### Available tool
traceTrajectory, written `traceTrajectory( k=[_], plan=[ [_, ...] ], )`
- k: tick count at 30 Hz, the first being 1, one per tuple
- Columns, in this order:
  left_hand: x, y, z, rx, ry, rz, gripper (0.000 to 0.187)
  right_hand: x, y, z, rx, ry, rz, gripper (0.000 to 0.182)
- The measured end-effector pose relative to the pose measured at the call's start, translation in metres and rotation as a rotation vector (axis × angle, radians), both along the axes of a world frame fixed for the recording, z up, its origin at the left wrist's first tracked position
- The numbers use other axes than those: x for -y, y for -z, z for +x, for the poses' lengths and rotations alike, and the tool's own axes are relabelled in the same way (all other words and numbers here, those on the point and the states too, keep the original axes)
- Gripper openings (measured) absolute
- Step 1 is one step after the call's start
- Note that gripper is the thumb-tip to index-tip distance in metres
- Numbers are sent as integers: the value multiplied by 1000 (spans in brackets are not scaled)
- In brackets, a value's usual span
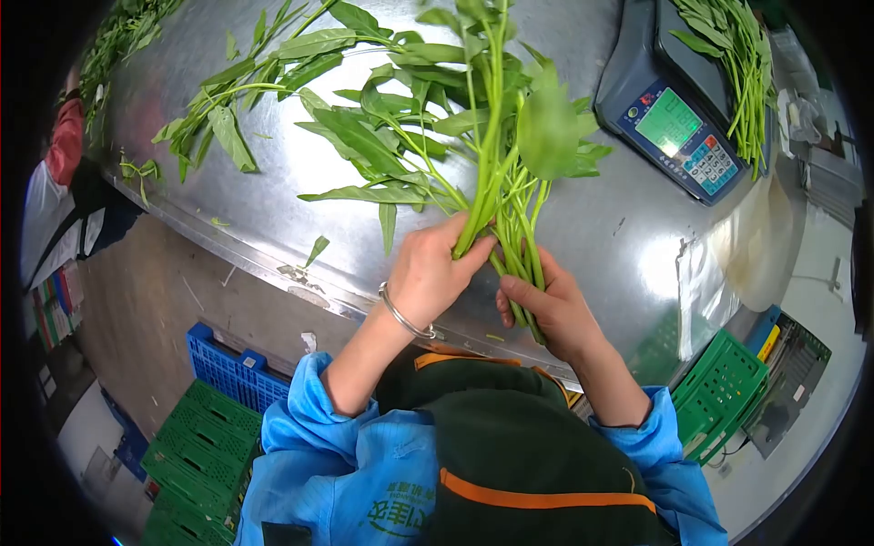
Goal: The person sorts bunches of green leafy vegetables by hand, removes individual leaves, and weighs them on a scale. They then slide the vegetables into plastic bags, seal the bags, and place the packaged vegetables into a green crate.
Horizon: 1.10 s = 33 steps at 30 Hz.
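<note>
Long green stems of water spinach (496, 136) with narrow pointed leaves rise from both of my hands, over the front part of the metal table. My left hand (435, 268) is closed around several thick stems near their lower ends. Beside it, my right hand (551, 305) grips a second group of stems, with the cut ends sticking out below the thumb. The two groups cross and touch between my hands. More loose water spinach (232, 105) lies on the table to the left, partly running behind the held leaves.
A digital scale (678, 136) with a lit display stands at the right, bearing a bunch of water spinach (742, 82). Green crates (205, 437) and a blue crate (237, 369) sit below the metal table's edge (246, 264). Another person's red sleeve (66, 141) shows at far left.
</note>
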<state>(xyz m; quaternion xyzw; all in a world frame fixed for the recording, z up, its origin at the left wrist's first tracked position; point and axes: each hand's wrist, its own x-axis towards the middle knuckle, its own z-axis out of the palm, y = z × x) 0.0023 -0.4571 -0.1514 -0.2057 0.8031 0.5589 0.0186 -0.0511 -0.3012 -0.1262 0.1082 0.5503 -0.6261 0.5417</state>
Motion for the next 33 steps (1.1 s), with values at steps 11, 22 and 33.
traceTrajectory(
  k=[11, 22, 33],
  plan=[
    [33, -49, -12, 114, -502, 512, 20, -4, -15, -14, -26, -97, 142, 30],
    [184, -69, -24, -344, -825, 289, 27, -52, -202, -116, -1203, -1274, 458, 47],
    [117, 33, -122, 25, -550, -105, 42, -169, -72, -308, -2108, 14, 1097, 38]
  ],
)
